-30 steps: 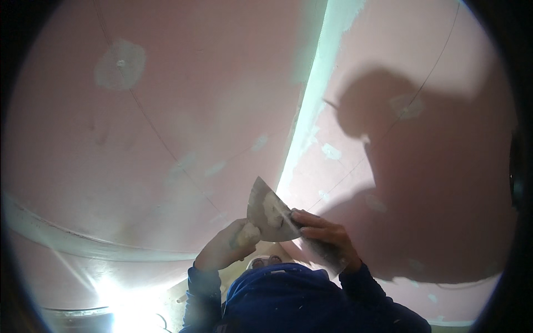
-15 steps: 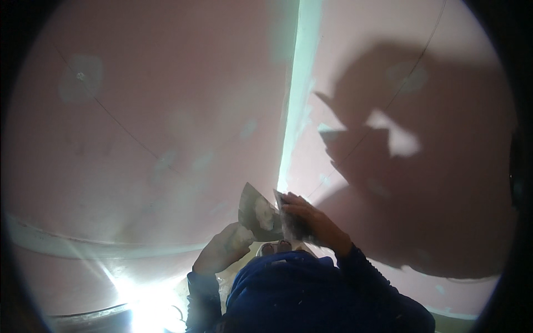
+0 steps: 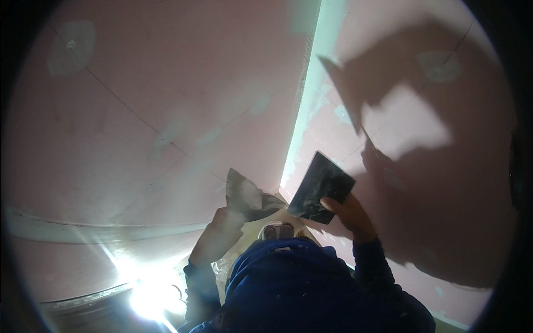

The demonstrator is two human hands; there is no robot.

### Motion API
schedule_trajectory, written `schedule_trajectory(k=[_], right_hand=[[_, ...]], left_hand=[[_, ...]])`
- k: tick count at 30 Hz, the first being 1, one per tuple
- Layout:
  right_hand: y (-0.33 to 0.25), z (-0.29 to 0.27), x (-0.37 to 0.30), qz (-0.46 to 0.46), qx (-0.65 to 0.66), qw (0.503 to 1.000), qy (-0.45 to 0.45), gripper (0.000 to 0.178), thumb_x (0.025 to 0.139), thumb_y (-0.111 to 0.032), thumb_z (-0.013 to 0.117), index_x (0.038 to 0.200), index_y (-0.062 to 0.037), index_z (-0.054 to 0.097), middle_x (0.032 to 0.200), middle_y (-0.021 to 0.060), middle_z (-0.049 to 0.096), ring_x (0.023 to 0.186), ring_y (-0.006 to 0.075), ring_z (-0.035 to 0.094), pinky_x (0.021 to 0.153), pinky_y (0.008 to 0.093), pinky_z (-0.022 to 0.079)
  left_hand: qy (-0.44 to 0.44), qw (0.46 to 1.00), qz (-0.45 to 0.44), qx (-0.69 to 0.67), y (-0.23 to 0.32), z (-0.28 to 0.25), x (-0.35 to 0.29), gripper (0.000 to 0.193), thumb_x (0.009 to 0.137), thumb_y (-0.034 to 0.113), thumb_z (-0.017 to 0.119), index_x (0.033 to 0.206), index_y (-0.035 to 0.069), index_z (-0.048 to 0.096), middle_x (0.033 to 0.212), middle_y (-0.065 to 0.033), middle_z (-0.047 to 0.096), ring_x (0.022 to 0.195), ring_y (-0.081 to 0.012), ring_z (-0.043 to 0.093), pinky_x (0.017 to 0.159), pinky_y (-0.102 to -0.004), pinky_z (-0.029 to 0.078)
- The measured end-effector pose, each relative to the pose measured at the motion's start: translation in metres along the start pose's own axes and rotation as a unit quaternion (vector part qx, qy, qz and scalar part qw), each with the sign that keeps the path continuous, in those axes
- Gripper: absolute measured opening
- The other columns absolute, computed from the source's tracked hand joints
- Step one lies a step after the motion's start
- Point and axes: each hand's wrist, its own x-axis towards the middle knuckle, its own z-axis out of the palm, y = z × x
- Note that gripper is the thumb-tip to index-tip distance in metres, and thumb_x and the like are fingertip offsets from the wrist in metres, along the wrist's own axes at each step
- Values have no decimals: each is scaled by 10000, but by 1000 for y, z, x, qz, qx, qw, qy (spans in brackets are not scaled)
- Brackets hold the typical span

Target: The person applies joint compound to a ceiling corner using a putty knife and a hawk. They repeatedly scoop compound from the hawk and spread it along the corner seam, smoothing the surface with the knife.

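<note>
My left hand (image 3: pixel 223 230) is closed on a wide-bladed taping knife (image 3: pixel 236 182), held low in front of the corner. A pale lump of joint compound (image 3: pixel 251 195) lies on its blade. To the right, my right hand (image 3: pixel 352 215) grips a dark, flat rectangular trowel (image 3: pixel 325 183), with the thumb across its face near the lower edge. Its handle is hidden. The two tools are apart, the trowel tilted with one corner pointing up.
Pinkish board walls (image 3: pixel 161 94) meet at a corner with a pale green-white filled strip (image 3: pixel 305 111). Pale filler patches (image 3: pixel 72 47) dot the boards. A bright lamp (image 3: pixel 150 299) shines at lower left. My shadow (image 3: pixel 438 211) covers much of the right wall. Shoe tips (image 3: pixel 277 230) show below.
My right hand has moved right, away from the taping knife, and the trowel has turned so its broad face shows. The left hand has shifted slightly up and left. The view has shifted a little.
</note>
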Motion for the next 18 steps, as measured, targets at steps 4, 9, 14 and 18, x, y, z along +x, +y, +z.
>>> schedule_trajectory(k=[4, 9, 14, 18], right_hand=[[-3, 17, 12, 79, 11, 994, -77, 357, 950, -183, 678, 1233, 15, 591, 1122, 121, 678, 1030, 205, 642, 945, 373, 511], [-18, 45, 23, 56, -51, 995, -67, 395, 972, -289, 677, 1192, 39, 650, 1102, 140, 714, 992, 224, 675, 917, 359, 529], [-38, 70, 32, 27, 148, 988, -40, 396, 961, -245, 698, 1226, 41, 627, 1125, 133, 700, 991, 199, 660, 917, 336, 517], [-56, 68, 25, -36, 194, 979, -50, 335, 950, -189, 704, 1218, 7, 656, 1170, 143, 697, 1040, 239, 663, 956, 371, 509]], left_hand=[[0, 997, 47, 69, 28, 5, -2, 630, 881, 152, 699, 1420, 78, 382, 1143, -196, 639, 988, -295, 651, 855, -402, 524], [-44, 993, 67, 86, 70, -13, -5, 636, 903, 196, 642, 1447, 67, 340, 1157, -275, 630, 1074, -434, 648, 908, -475, 511], [-76, 987, -22, 141, 97, -25, -20, 651, 905, 223, 641, 1467, 82, 344, 1196, -288, 626, 1041, -482, 645, 896, -520, 530], [-88, 969, 3, 229, 103, -19, -33, 635, 902, 212, 659, 1451, 71, 375, 1172, -269, 641, 975, -452, 677, 866, -486, 548]])
